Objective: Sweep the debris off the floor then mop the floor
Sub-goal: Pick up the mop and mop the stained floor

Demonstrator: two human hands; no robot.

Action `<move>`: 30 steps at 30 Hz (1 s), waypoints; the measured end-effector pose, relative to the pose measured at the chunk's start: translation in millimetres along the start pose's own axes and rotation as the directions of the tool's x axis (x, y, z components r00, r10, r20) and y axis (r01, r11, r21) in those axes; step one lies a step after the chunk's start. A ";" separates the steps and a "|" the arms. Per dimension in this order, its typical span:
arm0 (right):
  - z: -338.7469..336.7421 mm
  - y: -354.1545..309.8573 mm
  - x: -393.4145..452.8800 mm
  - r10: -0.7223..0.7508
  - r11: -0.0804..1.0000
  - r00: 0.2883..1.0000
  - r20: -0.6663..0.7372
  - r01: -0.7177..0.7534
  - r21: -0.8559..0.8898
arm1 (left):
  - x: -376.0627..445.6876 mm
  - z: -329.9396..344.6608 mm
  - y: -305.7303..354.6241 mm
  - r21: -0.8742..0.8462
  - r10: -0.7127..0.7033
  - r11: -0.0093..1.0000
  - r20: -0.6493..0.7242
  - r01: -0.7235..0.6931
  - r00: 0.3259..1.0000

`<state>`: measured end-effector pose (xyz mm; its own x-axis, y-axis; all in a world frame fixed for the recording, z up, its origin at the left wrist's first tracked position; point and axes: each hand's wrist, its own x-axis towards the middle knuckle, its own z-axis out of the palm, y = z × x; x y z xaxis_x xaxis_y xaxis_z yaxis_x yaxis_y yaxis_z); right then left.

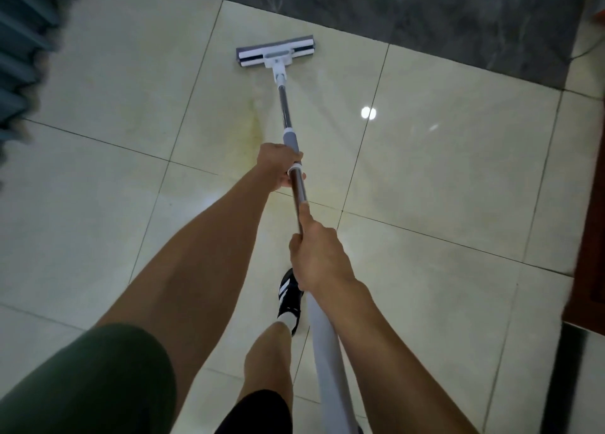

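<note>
- Glossy cream floor tiles (pixel 98 204) fill the view, bordered at the far edge by a dark marbled strip (pixel 425 11); no loose debris can be made out, so the mopping stage is judged to be under way.
- Nearest, one foot in a black shoe (pixel 289 299) is planted just beside the mop handle (pixel 322 352), whose grey upper section runs down past the knee.
- The right hand (pixel 319 257) is wrapped round the handle, its grip clenched on the shaft with one digit laid straight along it.
- Further along, the left hand (pixel 280 168) is curled round the handle at the white collar, its grip closed on it too.
- A yellowish streak (pixel 257 126) is seen on the tile left of the shaft, between the left hand and the head.
- Farthest, the mop head (pixel 275 51) lies flat on the floor, near the dark strip.
- A slip is judged possible if the shiny, likely wet tile is stepped on; the streak could be smeared rather than lifted if the head is tilted off the floor.
</note>
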<state>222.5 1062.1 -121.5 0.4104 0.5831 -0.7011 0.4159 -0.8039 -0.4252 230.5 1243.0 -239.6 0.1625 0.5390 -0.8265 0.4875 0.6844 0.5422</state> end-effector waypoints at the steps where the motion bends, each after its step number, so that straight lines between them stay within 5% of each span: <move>1: 6.3 3.3 -7.2 0.005 1.000 1.000 0.005 -0.005 -0.002 | -6.5 -1.7 -7.5 0.014 -0.006 1.000 -0.002 0.006 1.000; 20: 161.3 257.7 -335.6 -0.091 0.996 0.985 0.148 0.090 0.008 | -272.9 34.5 -359.3 0.094 -0.168 0.981 -0.052 0.172 0.984; 30: 178.1 286.8 -408.9 -0.067 0.998 0.985 0.160 0.064 0.024 | -334.6 36.0 -419.2 0.027 -0.197 0.980 -0.043 0.199 0.979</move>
<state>29.4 572.2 -58.7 0.2464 0.6098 -0.7533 0.4221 -0.7672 -0.4830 2.5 758.1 -195.8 0.0256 0.4141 -0.9099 0.5333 0.7642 0.3628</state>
